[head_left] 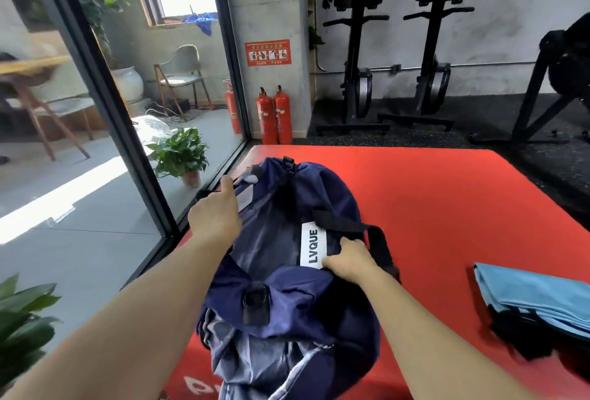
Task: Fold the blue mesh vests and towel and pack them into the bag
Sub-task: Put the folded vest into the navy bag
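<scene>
while the navy bag lies lengthways on the red mat, both hands have hold of its open mouth and the pale lining shows between them. the left hand grips the left rim, fingers curled over the cloth and thumb sticking up beside a small white tag. the right hand grips the right rim, fingers bunched into the fabric just beside the white label that reads lvque, with the black strap looping over and behind it. a black d-ring tab sits on the near end of the bag.

well apart, at the right edge of the mat, lies a folded blue pile with black fabric under it — whether towel or vests, i cannot tell. two red extinguishers stand against the concrete pillar beyond the mat, and a potted plant sits past the glass wall on the left.
</scene>
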